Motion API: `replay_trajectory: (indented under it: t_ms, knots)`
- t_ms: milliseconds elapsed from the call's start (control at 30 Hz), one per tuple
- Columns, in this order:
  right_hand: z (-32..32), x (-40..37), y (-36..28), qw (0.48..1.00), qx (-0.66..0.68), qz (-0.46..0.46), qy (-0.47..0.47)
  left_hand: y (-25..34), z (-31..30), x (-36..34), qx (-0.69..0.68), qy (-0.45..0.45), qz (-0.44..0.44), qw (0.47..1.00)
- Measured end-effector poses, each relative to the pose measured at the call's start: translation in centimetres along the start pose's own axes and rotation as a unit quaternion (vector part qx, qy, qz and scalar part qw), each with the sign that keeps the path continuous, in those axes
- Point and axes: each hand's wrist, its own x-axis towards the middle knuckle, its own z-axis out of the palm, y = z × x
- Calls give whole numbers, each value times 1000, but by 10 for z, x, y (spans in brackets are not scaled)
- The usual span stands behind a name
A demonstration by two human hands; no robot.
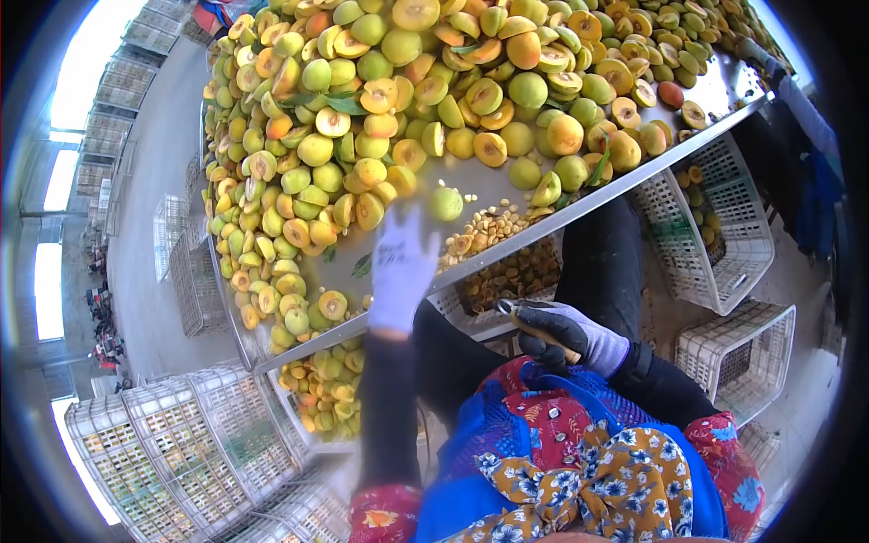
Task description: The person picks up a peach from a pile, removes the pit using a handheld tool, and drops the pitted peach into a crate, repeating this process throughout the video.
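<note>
My left hand (405,262), in a pale lavender glove with dark writing on it, reaches over the metal table's near edge. Its thumb stands apart from the fingers, whose tips are blurred, and nothing shows in its grasp. Close by lies a whole green apricot (445,204), beside the heaped apricot halves (369,211). Over my lap, my right hand (579,330), gloved with a dark palm, is closed around a pitting knife (543,330) with a wooden handle and a small metal tip. Loose apricot pits (489,228) are gathered at the table edge between the two hands.
The metal table (579,196) has a raised rim. Beneath it sit a crate of dark scraps (509,276) and a crate of apricot halves (326,389). White plastic crates (733,353) stand right, more crates (190,443) left. Another person's gloved hand (756,54) is at far right.
</note>
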Motion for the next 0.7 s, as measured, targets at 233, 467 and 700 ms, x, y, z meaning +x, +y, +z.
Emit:
replay_trajectory:
  t_ms: [233, 467, 700]
  knots:
    - [22, -22, -5, 938, -298, -134, 113, -21, 56, 40, -453, -221, -141, 852]
    - [30, -10, -3, 491, -781, -359, 137, 69, -3, -33, -625, -129, -146, 756]
    - [32, -1, 13, 555, -732, -345, 193, 92, 2, -69, -652, -77, -192, 729]
